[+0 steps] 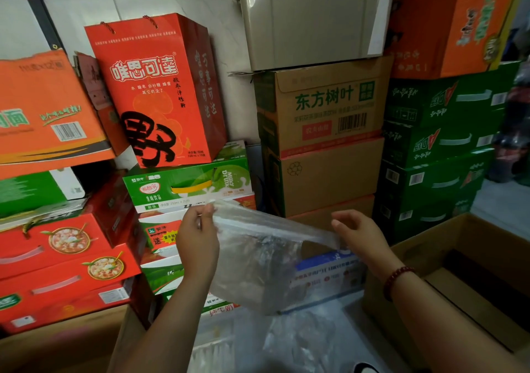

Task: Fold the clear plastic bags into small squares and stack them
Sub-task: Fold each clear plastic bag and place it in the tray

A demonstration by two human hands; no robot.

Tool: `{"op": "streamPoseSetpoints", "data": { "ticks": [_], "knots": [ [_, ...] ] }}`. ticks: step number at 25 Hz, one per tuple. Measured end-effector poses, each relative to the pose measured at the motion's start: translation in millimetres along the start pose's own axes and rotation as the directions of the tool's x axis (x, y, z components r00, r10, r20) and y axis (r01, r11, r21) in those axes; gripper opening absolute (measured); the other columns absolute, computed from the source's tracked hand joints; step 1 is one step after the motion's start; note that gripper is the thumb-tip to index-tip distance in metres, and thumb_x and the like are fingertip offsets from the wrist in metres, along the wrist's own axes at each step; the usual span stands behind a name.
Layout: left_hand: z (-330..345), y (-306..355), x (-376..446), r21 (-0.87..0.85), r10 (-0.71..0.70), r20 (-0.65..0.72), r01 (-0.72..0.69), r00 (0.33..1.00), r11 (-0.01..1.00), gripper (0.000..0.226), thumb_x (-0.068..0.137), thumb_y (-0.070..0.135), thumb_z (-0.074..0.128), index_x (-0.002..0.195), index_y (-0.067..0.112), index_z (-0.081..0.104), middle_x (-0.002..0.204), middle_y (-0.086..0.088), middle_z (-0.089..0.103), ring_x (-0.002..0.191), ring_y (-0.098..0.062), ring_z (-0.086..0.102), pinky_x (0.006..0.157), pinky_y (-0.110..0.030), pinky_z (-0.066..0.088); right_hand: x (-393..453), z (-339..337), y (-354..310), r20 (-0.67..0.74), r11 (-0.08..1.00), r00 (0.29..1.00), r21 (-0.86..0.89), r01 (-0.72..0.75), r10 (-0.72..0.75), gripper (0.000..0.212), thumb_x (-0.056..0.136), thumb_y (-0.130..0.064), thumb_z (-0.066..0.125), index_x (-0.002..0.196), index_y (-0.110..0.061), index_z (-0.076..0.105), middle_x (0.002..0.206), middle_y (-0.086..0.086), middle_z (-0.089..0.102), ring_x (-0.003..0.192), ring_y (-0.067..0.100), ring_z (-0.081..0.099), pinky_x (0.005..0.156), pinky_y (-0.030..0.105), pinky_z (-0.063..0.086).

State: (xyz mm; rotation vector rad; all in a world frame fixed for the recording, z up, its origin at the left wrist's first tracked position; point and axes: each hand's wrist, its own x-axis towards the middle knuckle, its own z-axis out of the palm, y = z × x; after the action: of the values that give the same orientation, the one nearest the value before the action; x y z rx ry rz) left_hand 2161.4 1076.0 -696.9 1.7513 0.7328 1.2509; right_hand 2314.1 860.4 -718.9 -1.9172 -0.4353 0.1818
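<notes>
Head view: I see both forearms reaching up and forward, holding one clear bag (258,258) stretched in the air between them. My left hand (198,238) pinches its upper left corner with curled fingers; my right hand (358,235) pinches the right corner between thumb and fingertips, a red bead bracelet (397,281) on that wrist. The bag is thin, crinkly, glossy film, roughly rectangular. More clear plastic (286,341) lies below; I cannot count its pieces. Cardboard cartons (329,114) are stacked behind.
</notes>
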Motion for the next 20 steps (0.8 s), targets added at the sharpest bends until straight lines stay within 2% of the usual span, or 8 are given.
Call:
{"op": "streamPoseSetpoints", "data": {
  "ticks": [4, 7, 9, 12, 13, 15, 18, 20],
  "knots": [
    [9, 7, -12, 0.018, 0.081, 0.172, -0.085, 0.982, 0.996, 0.017, 0.096, 0.024, 0.054, 0.082, 0.019, 0.063, 0.058, -0.005, 0.058, 0.057, -0.009, 0.055, 0.054, -0.019, 0.037, -10, 9, -13, 0.217, 0.984, 0.96, 0.03, 0.173, -0.176, 0.028, 0.092, -0.033, 0.059, 0.119, -0.03, 0.059, 0.113, -0.017, 0.057, 0.107, 0.003, 0.052, 0.09, 0.028, 0.047],
    [18, 11, -22, 0.036, 0.131, 0.306, -0.15, 0.943, 0.988, 0.016, 0.093, 0.027, 0.057, 0.08, 0.025, 0.064, 0.058, -0.002, 0.059, 0.055, -0.018, 0.054, 0.053, -0.029, 0.039, -16, 19, -20, 0.369, 0.974, 0.902, 0.085, 0.21, -0.226, 0.037, 0.091, -0.036, 0.06, 0.127, -0.031, 0.055, 0.118, -0.019, 0.056, 0.108, -0.005, 0.052, 0.089, 0.018, 0.046],
    [22, 15, -29, 0.043, 0.139, 0.39, -0.169, 0.91, 0.985, 0.016, 0.092, 0.029, 0.058, 0.078, 0.03, 0.064, 0.057, 0.005, 0.059, 0.049, -0.01, 0.051, 0.052, -0.03, 0.04, -18, 27, -23, 0.398, 0.967, 0.882, 0.12, 0.223, -0.253, 0.037, 0.09, -0.036, 0.06, 0.126, -0.028, 0.057, 0.117, -0.015, 0.06, 0.106, -0.003, 0.057, 0.087, 0.017, 0.049],
    [25, 20, -37, 0.04, 0.144, 0.486, -0.187, 0.862, 0.982, 0.015, 0.092, 0.03, 0.058, 0.079, 0.032, 0.065, 0.055, 0.018, 0.058, 0.046, 0.0, 0.051, 0.051, -0.023, 0.04, -21, 36, -25, 0.37, 0.952, 0.879, 0.169, 0.254, -0.3, 0.021, 0.091, -0.028, 0.061, 0.11, -0.02, 0.066, 0.101, -0.003, 0.068, 0.092, 0.008, 0.064, 0.079, 0.023, 0.054],
    [25, 21, -37, 0.04, 0.135, 0.505, -0.179, 0.853, 0.983, 0.013, 0.092, 0.029, 0.059, 0.081, 0.03, 0.066, 0.054, 0.019, 0.058, 0.047, 0.001, 0.051, 0.051, -0.022, 0.041, -22, 37, -25, 0.342, 0.952, 0.891, 0.173, 0.253, -0.298, 0.013, 0.091, -0.024, 0.061, 0.099, -0.018, 0.068, 0.093, 0.0, 0.068, 0.084, 0.011, 0.064, 0.073, 0.022, 0.053],
    [23, 22, -34, 0.062, 0.072, 0.549, -0.126, 0.833, 0.99, 0.009, 0.089, 0.029, 0.063, 0.081, 0.027, 0.066, 0.052, 0.016, 0.057, 0.046, 0.001, 0.05, 0.051, -0.022, 0.042, -22, 36, -24, 0.27, 0.958, 0.926, 0.181, 0.221, -0.264, 0.011, 0.091, -0.02, 0.061, 0.086, -0.014, 0.068, 0.081, 0.002, 0.067, 0.074, 0.011, 0.061, 0.066, 0.019, 0.049],
    [14, 18, -25, 0.125, -0.094, 0.658, 0.015, 0.747, 0.992, 0.01, 0.081, 0.027, 0.073, 0.074, 0.022, 0.068, 0.055, 0.009, 0.061, 0.048, -0.002, 0.052, 0.053, -0.022, 0.044, -17, 29, -22, 0.171, 0.968, 0.967, 0.202, 0.153, -0.188, 0.014, 0.093, -0.019, 0.059, 0.084, -0.012, 0.067, 0.075, 0.0, 0.063, 0.068, 0.008, 0.057, 0.062, 0.018, 0.046],
    [8, 15, -19, 0.166, -0.172, 0.66, 0.081, 0.731, 0.983, 0.013, 0.08, 0.026, 0.075, 0.069, 0.02, 0.07, 0.065, 0.004, 0.067, 0.057, -0.005, 0.057, 0.058, -0.022, 0.046, -14, 25, -20, 0.12, 0.976, 0.983, 0.184, 0.116, -0.139, 0.014, 0.093, -0.02, 0.058, 0.082, -0.014, 0.066, 0.071, -0.003, 0.061, 0.066, 0.007, 0.055, 0.06, 0.018, 0.044]
  ]
}}
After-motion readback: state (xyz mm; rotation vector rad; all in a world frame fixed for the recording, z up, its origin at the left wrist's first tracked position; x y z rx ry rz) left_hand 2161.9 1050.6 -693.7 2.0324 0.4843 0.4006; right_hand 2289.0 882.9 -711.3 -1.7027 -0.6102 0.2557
